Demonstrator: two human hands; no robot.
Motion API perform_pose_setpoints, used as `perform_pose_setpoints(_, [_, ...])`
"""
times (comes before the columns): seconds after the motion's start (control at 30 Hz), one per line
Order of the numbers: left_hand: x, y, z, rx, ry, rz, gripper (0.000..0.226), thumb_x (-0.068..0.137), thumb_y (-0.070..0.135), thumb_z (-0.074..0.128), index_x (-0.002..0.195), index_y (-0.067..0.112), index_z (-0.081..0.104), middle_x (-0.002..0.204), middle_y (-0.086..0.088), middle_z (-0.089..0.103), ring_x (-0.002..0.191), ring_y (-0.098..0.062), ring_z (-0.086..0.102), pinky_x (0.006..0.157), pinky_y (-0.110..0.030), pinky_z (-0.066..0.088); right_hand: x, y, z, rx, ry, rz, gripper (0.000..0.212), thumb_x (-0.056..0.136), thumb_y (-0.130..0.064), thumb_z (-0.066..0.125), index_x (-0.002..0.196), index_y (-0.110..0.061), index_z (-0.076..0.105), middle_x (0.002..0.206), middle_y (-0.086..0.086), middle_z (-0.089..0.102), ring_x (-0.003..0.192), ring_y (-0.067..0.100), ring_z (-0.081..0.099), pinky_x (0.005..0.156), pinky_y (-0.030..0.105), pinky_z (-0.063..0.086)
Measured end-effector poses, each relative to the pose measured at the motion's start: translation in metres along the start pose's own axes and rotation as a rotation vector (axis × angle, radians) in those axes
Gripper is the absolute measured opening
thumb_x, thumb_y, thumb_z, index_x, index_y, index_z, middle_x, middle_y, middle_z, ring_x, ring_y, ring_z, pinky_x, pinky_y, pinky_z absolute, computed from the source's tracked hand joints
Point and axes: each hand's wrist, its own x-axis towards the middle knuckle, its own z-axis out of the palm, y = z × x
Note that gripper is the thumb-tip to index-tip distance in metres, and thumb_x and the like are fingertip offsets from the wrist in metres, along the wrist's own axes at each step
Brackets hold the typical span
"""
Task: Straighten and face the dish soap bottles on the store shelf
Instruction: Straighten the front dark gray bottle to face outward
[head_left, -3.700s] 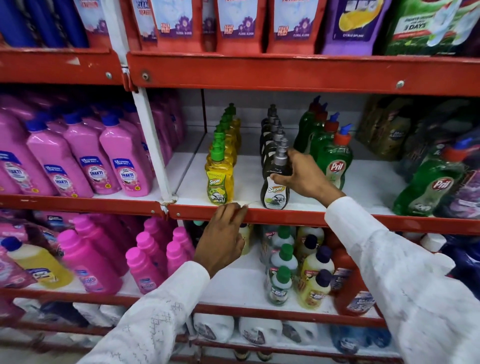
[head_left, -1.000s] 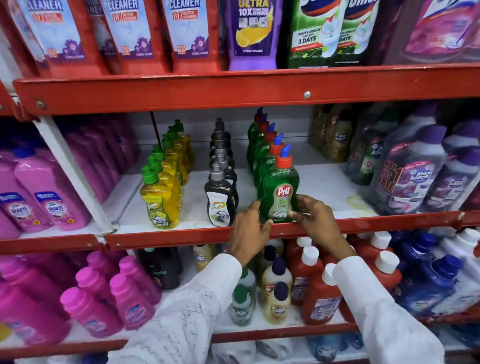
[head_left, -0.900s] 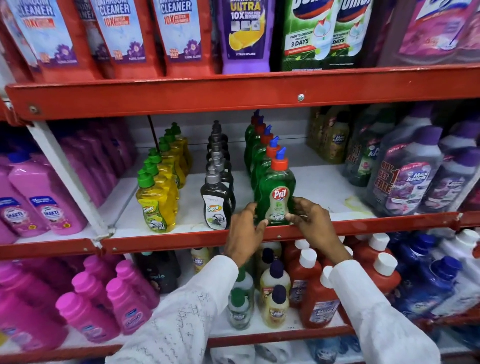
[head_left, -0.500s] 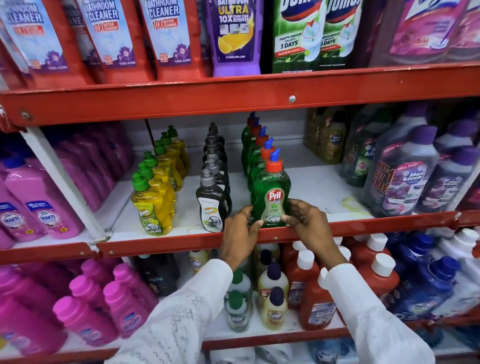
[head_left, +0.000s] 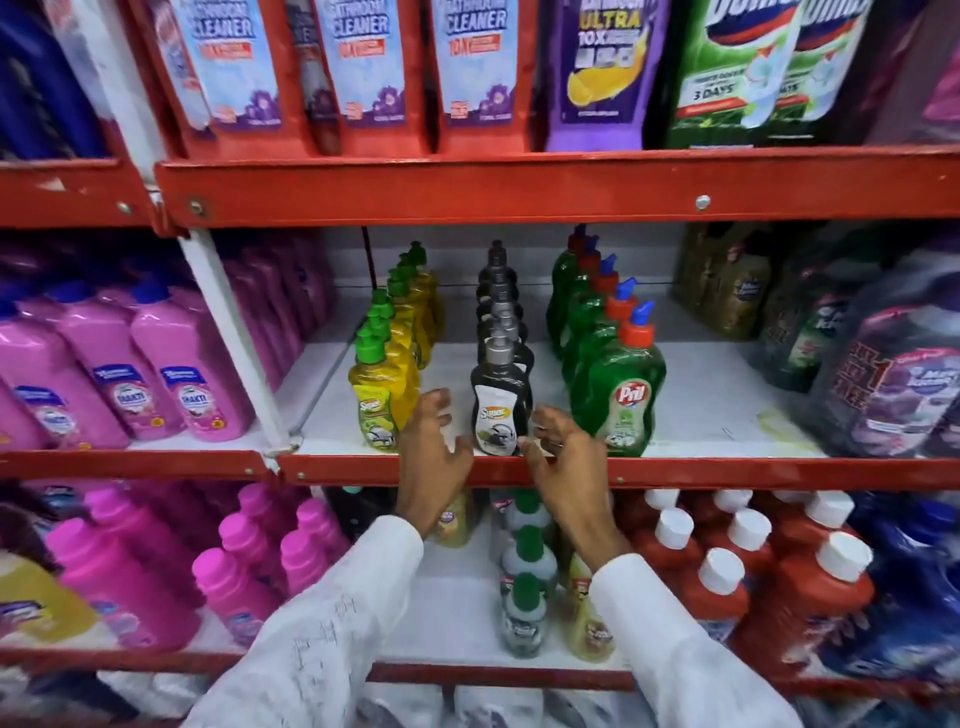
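Note:
Three rows of dish soap bottles run front to back on the white shelf (head_left: 701, 415). The front yellow bottle (head_left: 376, 395) with a green cap stands at the left. The front black bottle (head_left: 498, 400) stands in the middle, label facing me. The front green Pril bottle (head_left: 621, 400) with an orange cap stands at the right, label forward. My left hand (head_left: 431, 457) hovers between the yellow and black bottles, fingers spread, holding nothing. My right hand (head_left: 563, 467) is beside the black bottle's right side, fingers apart at the shelf lip, gripping nothing.
Pink bottles (head_left: 182, 374) fill the left bay behind a white upright (head_left: 234, 338). Large purple bottles (head_left: 893, 374) crowd the right. A red shelf rail (head_left: 519, 187) with cleaner pouches hangs overhead. Red bottles with white caps (head_left: 722, 587) and small bottles sit below.
Both hands have left the green Pril bottle and shifted left to flank the black bottle. The view has shifted, so the shelf appears further right.

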Motion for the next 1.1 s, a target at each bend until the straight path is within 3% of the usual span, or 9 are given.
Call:
perform_pose_setpoints(0.07, [0.011,-0.004,0.000,0.064,-0.160,-0.026,0.058,0.083,0.000,0.068,0.137,0.004,0.047,0.136,-0.015,0.060,0.119,-0.029,0.061,0.103,-0.043,0.051,0.005,-0.002,0.007,-0.039,-0.038,0.005,0.045,0.084,-0.012,0.073,0.129,-0.016,0.063,0.120,0.000,0.073,0.103,0.005,0.065,0.092,0.012,0.044])
perform_pose_setpoints(0.13, [0.019,-0.004,0.002,0.086,-0.253,-0.029,0.055,0.082,0.002,0.072,0.134,0.006,0.053,0.128,-0.013,0.067,0.110,-0.024,0.066,0.098,-0.030,0.052,0.010,-0.003,0.010,-0.079,-0.065,0.021,0.045,0.085,-0.013,0.073,0.128,-0.017,0.064,0.119,0.001,0.073,0.105,0.009,0.069,0.090,0.011,0.044])
perform_pose_setpoints(0.27, [0.021,-0.005,0.006,-0.002,-0.263,-0.039,0.039,0.079,0.000,0.076,0.115,0.005,0.065,0.108,-0.014,0.076,0.084,-0.015,0.072,0.075,-0.014,0.054,0.011,-0.002,0.010,-0.118,-0.087,0.031,0.042,0.088,-0.011,0.069,0.129,-0.016,0.063,0.121,0.003,0.073,0.107,0.015,0.070,0.097,0.023,0.050])
perform_pose_setpoints(0.37, [0.018,-0.008,0.009,-0.078,-0.245,-0.043,0.038,0.074,-0.002,0.080,0.110,0.002,0.068,0.102,-0.016,0.077,0.065,0.008,0.061,0.059,-0.002,0.048,0.011,0.001,0.006,-0.137,-0.099,0.052,0.045,0.091,-0.006,0.063,0.135,-0.015,0.058,0.124,0.006,0.071,0.112,0.020,0.068,0.103,0.033,0.051])
perform_pose_setpoints(0.73, [0.016,-0.016,0.010,-0.065,-0.210,0.019,0.040,0.072,0.007,0.085,0.109,0.006,0.071,0.098,-0.011,0.078,0.067,0.003,0.065,0.062,-0.005,0.051,0.015,0.006,0.001,-0.122,-0.148,0.079,0.044,0.093,-0.008,0.062,0.135,-0.017,0.057,0.125,0.004,0.071,0.114,0.016,0.067,0.101,0.024,0.047])
perform_pose_setpoints(1.0, [0.016,-0.018,0.007,-0.033,-0.199,0.030,0.038,0.075,0.010,0.084,0.110,0.007,0.071,0.101,-0.009,0.079,0.075,-0.008,0.071,0.072,-0.017,0.058,0.015,0.009,0.002,-0.117,-0.155,0.050,0.044,0.092,-0.010,0.064,0.135,-0.018,0.058,0.125,0.002,0.071,0.114,0.013,0.067,0.104,0.031,0.050])
perform_pose_setpoints(1.1, [0.015,-0.017,0.008,-0.014,-0.196,0.038,0.039,0.075,0.012,0.083,0.112,0.008,0.070,0.103,-0.009,0.078,0.075,-0.006,0.070,0.069,-0.009,0.055,0.016,0.009,0.001,-0.113,-0.170,0.058,0.045,0.093,-0.010,0.063,0.137,-0.018,0.056,0.127,0.002,0.070,0.116,0.015,0.066,0.106,0.034,0.049])
